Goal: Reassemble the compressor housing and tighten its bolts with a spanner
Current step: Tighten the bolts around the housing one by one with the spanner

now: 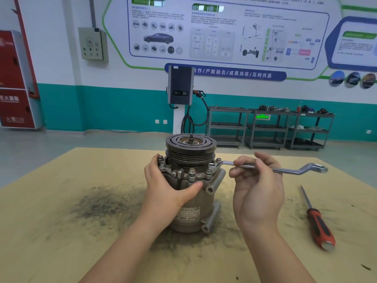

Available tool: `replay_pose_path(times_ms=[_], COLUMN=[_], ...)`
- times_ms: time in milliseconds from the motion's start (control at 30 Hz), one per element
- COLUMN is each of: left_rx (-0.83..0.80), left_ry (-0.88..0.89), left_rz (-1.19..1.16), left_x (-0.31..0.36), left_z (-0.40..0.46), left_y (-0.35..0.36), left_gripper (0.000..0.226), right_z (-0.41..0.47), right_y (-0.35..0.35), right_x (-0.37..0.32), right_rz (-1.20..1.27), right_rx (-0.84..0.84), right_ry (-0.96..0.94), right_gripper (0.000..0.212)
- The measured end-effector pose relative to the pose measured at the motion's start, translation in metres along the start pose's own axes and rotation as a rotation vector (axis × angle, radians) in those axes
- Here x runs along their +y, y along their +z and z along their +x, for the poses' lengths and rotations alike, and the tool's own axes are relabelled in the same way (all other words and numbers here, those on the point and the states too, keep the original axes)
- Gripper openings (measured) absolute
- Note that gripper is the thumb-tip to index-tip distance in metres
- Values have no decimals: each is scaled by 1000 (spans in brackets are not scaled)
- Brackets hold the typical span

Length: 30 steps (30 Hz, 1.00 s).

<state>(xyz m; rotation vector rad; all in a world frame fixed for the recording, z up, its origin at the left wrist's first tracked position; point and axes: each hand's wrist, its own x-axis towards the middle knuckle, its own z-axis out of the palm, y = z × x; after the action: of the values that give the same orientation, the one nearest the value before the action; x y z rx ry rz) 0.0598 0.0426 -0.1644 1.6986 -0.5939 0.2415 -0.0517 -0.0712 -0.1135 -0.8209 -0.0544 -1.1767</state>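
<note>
A grey compressor stands upright on the tan table, its dark grooved pulley on top. Several bolts stick up from the flange below the pulley. My left hand wraps the left and front of the housing, thumb across its front. A silver ring spanner lies level, its left ring seated on a bolt at the flange's right side. My right hand pinches the spanner's shaft near its middle with fingers and thumb.
A red-and-black screwdriver lies on the table at the right. Dark grime smears the tabletop left of the compressor. Beyond the table stand a charging post and grey shelf carts.
</note>
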Motion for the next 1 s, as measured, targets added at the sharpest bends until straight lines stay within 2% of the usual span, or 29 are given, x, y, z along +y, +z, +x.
replay_pose_path(times_ms=[300,367,433,533,600,700,800,867,1000], left_rx=[-25,-27,-24,-9,8,30,28,45,23], left_ry=[-3,2,7,8,15,16,11,15,21], left_rz=[-21,-14,-9,-11,-8,-27,-54,-94,-49], left_x=[1,0,1,0,-2,-6,-9,-9,-7], left_z=[-1,-1,0,0,0,3,8,6,2], left_y=[-2,-2,-2,-1,0,2,5,6,1], left_gripper=[130,127,127,131,130,125,115,116,126], right_z=[24,26,19,-4,-18,-28,-27,-27,-21], right_y=[-7,-9,-9,-9,-9,-8,-5,-4,3], right_x=[-5,-3,2,15,23,29,28,22,5], right_rz=[115,101,43,-156,-349,-659,-734,-720,-416], right_rx=[-14,-22,-45,-153,-339,-580,-681,-673,-398], right_ry=[370,368,210,-247,-530,-764,-841,-846,-578], right_gripper=[21,22,22,16,14,12,15,11,9])
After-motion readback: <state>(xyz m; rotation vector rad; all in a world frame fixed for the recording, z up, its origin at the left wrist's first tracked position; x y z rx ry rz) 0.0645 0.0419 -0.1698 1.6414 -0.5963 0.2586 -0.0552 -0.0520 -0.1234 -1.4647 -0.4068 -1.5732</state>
